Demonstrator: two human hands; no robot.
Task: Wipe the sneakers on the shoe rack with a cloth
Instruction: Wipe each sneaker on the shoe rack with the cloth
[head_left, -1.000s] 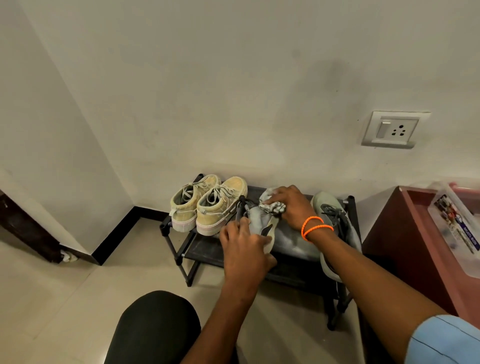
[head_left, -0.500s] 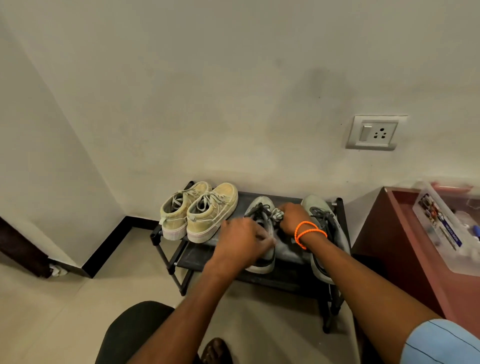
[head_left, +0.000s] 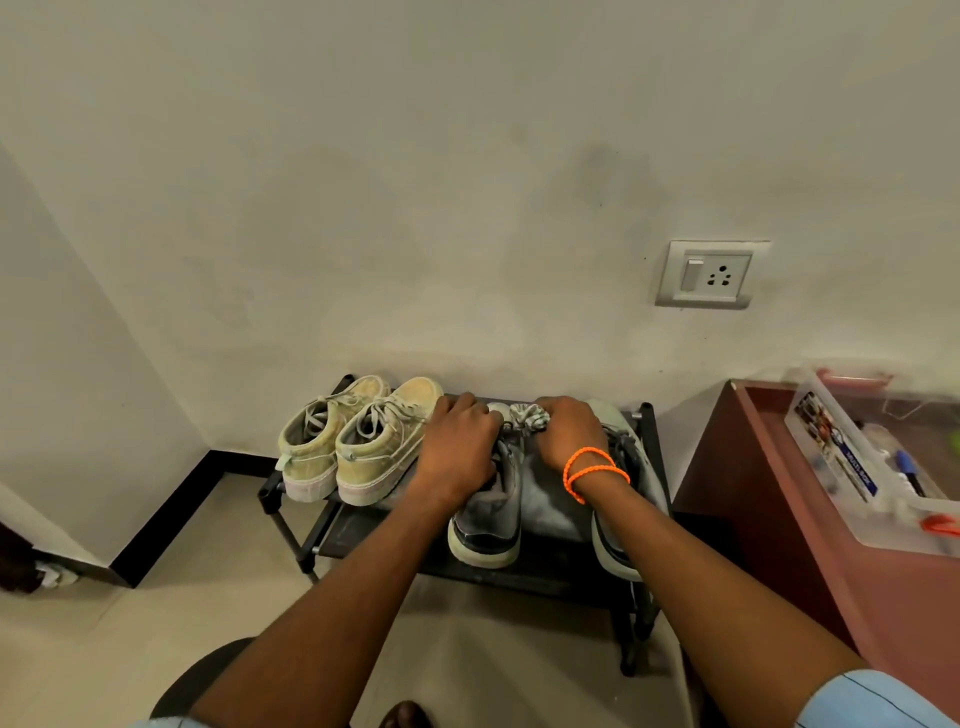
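My left hand (head_left: 460, 447) has slid forward to clamp the grey sneaker (head_left: 491, 512) on the shoe rack (head_left: 645, 431), while right-hand fingers (head_left: 558, 410) keep the cloth (head_left: 527, 417) bunched over its toe, wiping underway.

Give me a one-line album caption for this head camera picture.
Right hand rubs a cloth over a grey sneaker on the shoe rack; left hand steadies it.

Dim, warm, even indoor light with no visible source. Soft shadow pools under the shoe rack (head_left: 332, 525) toward 6 o'clock. Wide-angle bending bows the wall (head_left: 467, 182) edges at 9 and 3 o'clock. Mild softness overall; no glare.
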